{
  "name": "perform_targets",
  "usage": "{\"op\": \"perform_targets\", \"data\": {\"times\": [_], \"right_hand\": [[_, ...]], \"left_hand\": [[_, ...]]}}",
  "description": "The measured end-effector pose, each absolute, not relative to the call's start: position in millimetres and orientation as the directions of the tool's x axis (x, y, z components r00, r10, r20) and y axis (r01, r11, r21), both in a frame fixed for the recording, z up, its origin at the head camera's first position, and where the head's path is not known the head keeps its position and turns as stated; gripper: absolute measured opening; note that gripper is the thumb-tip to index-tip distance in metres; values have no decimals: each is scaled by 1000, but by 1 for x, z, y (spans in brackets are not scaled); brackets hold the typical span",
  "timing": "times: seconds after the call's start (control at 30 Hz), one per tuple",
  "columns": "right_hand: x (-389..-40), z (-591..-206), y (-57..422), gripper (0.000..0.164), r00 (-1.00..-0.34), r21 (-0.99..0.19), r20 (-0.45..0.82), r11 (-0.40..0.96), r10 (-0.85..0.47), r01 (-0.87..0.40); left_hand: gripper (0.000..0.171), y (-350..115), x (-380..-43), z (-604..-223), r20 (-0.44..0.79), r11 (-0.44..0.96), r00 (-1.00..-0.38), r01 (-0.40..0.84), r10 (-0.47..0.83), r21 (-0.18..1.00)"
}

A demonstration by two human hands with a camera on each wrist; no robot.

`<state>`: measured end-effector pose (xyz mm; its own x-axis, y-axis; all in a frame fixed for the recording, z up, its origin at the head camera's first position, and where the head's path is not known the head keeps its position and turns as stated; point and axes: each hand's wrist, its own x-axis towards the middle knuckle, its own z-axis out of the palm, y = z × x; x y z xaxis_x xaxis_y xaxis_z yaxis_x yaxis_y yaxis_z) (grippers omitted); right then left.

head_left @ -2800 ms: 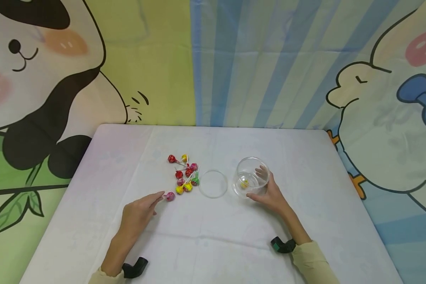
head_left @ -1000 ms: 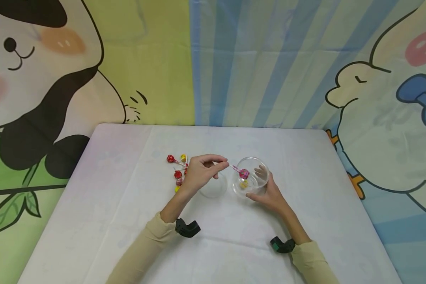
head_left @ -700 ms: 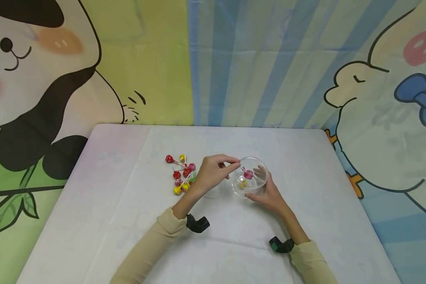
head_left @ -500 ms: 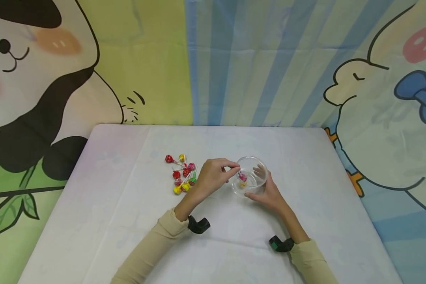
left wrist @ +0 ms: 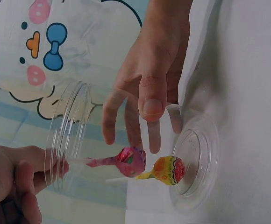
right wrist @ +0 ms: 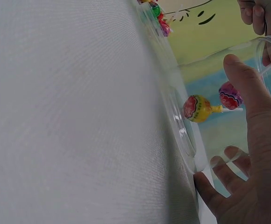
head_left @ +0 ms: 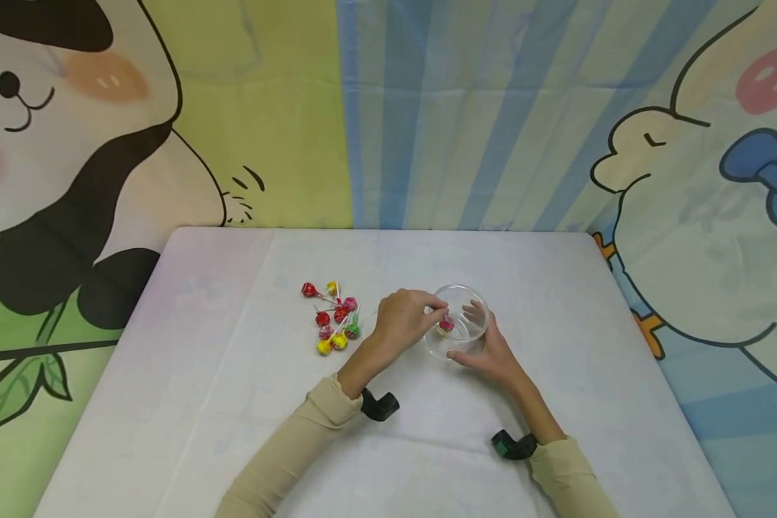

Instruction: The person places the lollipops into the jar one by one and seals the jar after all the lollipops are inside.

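Note:
My left hand (head_left: 403,320) pinches the white stick of a pink lollipop (left wrist: 131,162) between thumb and fingertips at the mouth of a clear jar (head_left: 466,344). The candy head hangs inside, above the base. A yellow lollipop (left wrist: 169,170) stands in the jar with its head on the bottom, stick pointing toward the mouth. Around the jar's right side curves my right hand (head_left: 492,354), thumb on the near side and fingers on the far side. The jar rests on the table, and the right wrist view shows both lollipops (right wrist: 197,108) through its wall.
Several wrapped lollipops (head_left: 339,314), red, yellow, pink and green, lie loosely piled left of my left hand. The white tabletop (head_left: 233,403) extends around them. A printed cloth (head_left: 285,108) hangs behind. My left hand covers the clear ring-shaped lid in the head view.
My left hand took the pink lollipop from the near end of the pile, carried it right and lowered its head into the jar. My right hand stays on the jar.

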<state>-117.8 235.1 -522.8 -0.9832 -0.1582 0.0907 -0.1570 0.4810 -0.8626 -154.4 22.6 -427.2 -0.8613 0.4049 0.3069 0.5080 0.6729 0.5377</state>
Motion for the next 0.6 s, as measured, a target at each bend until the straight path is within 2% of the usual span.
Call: {"op": "perform_targets", "data": {"times": [0.33,0.6], "right_hand": [[-118,-521,234,101,-984,-857,86,493,-156,-152],[-117,-522,233,101,-982,-859,100,485,-159,-166]], "left_hand": [[15,27,-152,-424,315,731,-846,531,430,429],[17,27,-152,-429,305,730,-853,521,424,441]]}}
